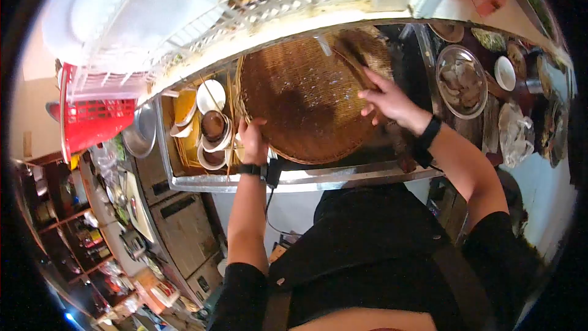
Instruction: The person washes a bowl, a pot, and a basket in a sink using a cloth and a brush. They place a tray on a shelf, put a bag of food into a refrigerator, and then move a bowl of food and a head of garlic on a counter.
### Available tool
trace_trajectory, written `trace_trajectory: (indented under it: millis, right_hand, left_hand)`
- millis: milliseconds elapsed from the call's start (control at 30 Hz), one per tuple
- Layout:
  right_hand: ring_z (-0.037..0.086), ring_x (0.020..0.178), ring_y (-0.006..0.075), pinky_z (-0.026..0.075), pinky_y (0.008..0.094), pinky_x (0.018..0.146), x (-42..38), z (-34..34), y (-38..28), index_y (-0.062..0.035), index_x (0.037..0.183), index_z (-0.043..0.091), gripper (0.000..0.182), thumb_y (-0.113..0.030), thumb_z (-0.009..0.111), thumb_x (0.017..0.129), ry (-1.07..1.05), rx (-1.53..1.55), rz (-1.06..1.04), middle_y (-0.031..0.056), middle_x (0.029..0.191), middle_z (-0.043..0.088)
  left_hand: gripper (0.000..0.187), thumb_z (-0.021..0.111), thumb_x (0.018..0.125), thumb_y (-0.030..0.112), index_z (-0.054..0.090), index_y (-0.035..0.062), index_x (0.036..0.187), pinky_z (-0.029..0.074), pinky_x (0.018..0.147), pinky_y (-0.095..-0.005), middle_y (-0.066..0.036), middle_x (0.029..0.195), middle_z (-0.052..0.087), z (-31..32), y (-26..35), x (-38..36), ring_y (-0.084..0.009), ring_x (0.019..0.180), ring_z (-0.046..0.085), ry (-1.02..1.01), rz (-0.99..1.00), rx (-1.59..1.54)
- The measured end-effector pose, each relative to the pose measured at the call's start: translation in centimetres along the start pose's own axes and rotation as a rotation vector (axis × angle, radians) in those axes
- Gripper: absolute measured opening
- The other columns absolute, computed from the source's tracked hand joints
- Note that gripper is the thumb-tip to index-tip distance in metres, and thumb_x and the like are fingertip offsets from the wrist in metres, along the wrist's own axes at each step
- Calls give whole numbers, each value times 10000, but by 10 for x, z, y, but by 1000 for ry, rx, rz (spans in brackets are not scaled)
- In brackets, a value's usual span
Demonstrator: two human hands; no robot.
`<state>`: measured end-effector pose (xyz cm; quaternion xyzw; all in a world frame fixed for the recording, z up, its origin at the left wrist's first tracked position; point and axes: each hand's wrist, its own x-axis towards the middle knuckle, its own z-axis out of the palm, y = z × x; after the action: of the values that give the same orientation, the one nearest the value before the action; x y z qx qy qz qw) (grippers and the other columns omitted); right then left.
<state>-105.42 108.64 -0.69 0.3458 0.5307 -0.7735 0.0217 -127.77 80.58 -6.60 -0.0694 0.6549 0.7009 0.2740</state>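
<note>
Woven tray: big round brown one, sitting across the middle of the metal sink, wet-looking, with little pale bits scattered over its weave. Its lower rim comes close to the sink's near edge.

Left hand: mostly closed, fingers curled at the tray's lower left rim, so it's got hold of that side. Black band on the wrist.

Right hand: over the right part of the tray, fingers partly closed around a brown stick-like tool. Looks like a brush, but the end is too blurry to be sure. Black band on this wrist too.

Sink, left end: a pile of pale bowls, one with a smaller brown bowl sitting in it, plus loose chopsticks lying around and across them.

Past the sink's left edge: a metal bowl, and near it a red plastic basket.

Past the sink's right edge: a round dish of pale sliced food, a small white bowl just beside it, and a clear plastic bag nearer the person.

Above the far edge: white rack, pretty washed out by glare.
</note>
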Motion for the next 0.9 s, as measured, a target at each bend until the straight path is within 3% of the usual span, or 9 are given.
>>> trace_trajectory:
  millis: [33,133,233,333,400,467,533,667,900]
  right_hand:
    - [574,581,138,466,279,401,12,2,10,-185,1503,149,673,-96,514,945,-48,-183,-26,86,1169,524]
    - [582,576,187,474,356,454,35,2,28,-151,1481,240,581,-142,481,953,85,-548,4,158,846,629]
    - [553,624,402,449,456,638,50,6,57,-108,1449,302,528,-220,474,962,119,-880,-458,245,730,576]
    - [551,538,282,461,414,627,33,26,27,-158,1474,277,530,-233,460,983,95,-805,-211,183,714,540]
    - [583,652,259,473,387,671,33,27,25,-153,1475,278,536,-243,466,982,118,-895,-408,186,765,560]
    - [601,749,256,481,385,725,21,31,1,-143,1469,293,526,-229,465,979,16,-874,-51,189,783,562]
    - [621,832,298,485,409,784,26,30,2,-123,1455,319,516,-208,474,970,-44,-1007,-196,223,885,597]
    - [529,572,328,451,395,602,40,41,13,-64,1439,316,517,-198,471,964,-61,-1053,-929,193,714,542]
    - [459,433,91,430,267,358,22,81,-3,-220,1502,193,533,-216,397,1010,-308,-479,233,-5,692,463]
  left_hand:
    - [250,569,771,25,563,82,1015,509,707,-351,-66,947,615,-6,-12,17,-220,834,593,-27,11,-17]
    - [252,593,823,99,576,69,1073,518,775,-368,-81,999,628,8,-25,36,-244,885,611,-80,-167,-132]
    - [304,601,891,213,567,35,1136,507,846,-380,-87,1062,631,23,-55,39,-242,949,613,-191,-405,-311]
    - [429,604,915,352,551,38,1203,501,881,-438,-105,1118,632,47,-84,27,-254,992,618,-250,-453,-352]
    - [392,620,912,315,563,34,1178,512,854,-426,-101,1103,637,61,-93,18,-255,960,625,-227,-457,-460]
    - [363,630,907,290,576,31,1156,517,839,-418,-99,1086,643,62,-107,19,-252,943,630,-184,-440,-522]
    - [334,640,902,265,589,29,1133,522,824,-411,-96,1070,650,65,-114,22,-249,926,634,-141,-424,-573]
    - [285,653,895,234,616,22,1080,524,796,-383,-89,994,669,63,-113,35,-232,900,639,-129,-397,-609]
    - [352,633,904,352,612,46,1077,503,815,-339,-60,998,661,69,-96,42,-184,904,623,-158,-340,-570]
